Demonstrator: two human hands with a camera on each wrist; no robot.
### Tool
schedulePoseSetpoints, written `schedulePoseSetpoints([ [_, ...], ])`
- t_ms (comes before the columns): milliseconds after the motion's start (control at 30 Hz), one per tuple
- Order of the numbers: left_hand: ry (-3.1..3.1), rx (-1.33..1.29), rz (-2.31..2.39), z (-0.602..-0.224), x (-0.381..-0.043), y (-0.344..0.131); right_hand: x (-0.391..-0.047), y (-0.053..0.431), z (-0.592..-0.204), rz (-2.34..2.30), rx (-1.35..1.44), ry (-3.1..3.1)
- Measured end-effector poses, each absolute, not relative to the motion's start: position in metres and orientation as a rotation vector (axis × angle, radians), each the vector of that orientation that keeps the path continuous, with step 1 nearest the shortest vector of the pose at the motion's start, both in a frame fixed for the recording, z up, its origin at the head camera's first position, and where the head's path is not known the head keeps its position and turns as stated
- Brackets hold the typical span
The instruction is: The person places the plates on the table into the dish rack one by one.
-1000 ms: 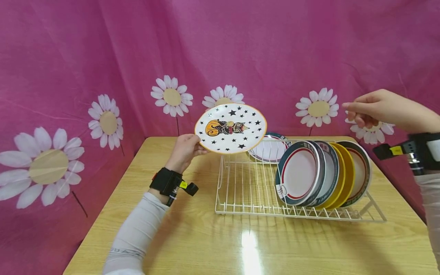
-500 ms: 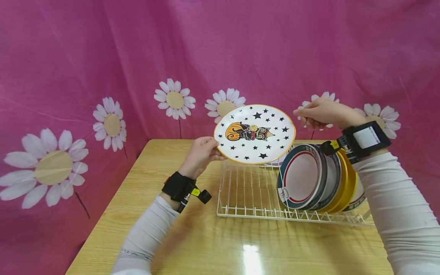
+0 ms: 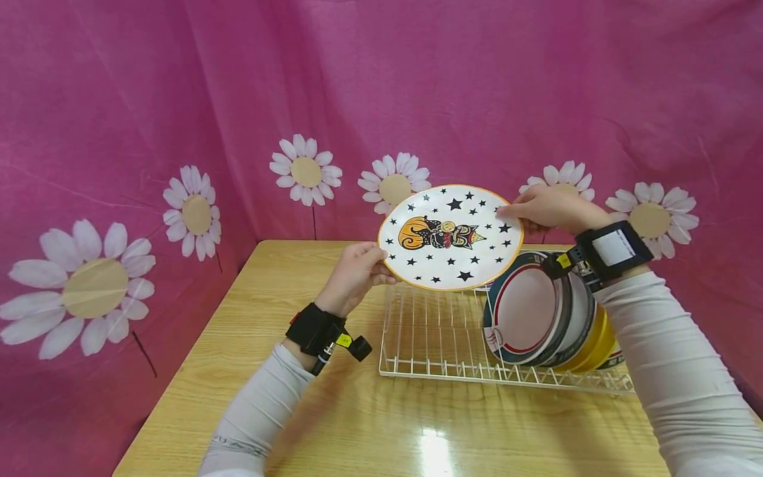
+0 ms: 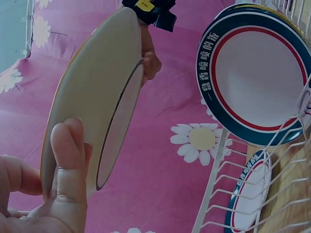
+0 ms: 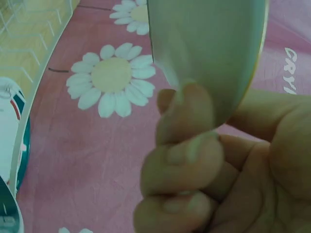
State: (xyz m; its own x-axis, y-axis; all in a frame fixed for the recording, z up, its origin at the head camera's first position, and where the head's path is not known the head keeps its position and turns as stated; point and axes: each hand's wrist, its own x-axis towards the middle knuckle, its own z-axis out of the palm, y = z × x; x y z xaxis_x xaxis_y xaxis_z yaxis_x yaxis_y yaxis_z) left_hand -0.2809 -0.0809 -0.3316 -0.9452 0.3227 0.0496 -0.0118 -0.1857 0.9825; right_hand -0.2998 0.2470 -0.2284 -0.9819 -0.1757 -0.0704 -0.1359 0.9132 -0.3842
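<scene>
A white plate [image 3: 444, 262] with an orange rim, black stars and a cat-and-pumpkin picture is held up above the left part of a white wire dish rack [image 3: 417, 364]. My left hand [image 3: 356, 275] pinches its left edge, thumb on the face and fingers behind. At the opposite edge my right hand [image 3: 548, 209] grips the rim, its thumb over the front. The plain underside of the plate [image 4: 97, 82] shows in the left wrist view, with the left fingers against it. Curled right fingers [image 5: 182, 165] lie at the underside in the right wrist view.
Blue-rimmed plates [image 3: 524, 311] and yellow plates [image 3: 587, 344] stand upright in the rack's right part, partly behind my right forearm. Another blue-rimmed plate [image 4: 250, 194] lies behind the rack. The wooden table [image 3: 334, 424] meets a pink flowered curtain [image 3: 417, 86] at the back.
My right hand has come in from the right and taken hold of the plate's right edge. The left hand and plate have shifted rightward and slightly down.
</scene>
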Motion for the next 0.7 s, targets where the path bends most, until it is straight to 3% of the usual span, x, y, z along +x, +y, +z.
schedulePoseSetpoints([
  [200,1.813,0.33,2.216,-0.341,-0.284,-0.081,-0.303,0.245,-0.231,-0.524,-0.308,3.012],
  [700,1.673,0.313,2.142,-0.369,-0.294,-0.071,-0.289,0.232,-0.215,-1.079,-0.258,2.904],
])
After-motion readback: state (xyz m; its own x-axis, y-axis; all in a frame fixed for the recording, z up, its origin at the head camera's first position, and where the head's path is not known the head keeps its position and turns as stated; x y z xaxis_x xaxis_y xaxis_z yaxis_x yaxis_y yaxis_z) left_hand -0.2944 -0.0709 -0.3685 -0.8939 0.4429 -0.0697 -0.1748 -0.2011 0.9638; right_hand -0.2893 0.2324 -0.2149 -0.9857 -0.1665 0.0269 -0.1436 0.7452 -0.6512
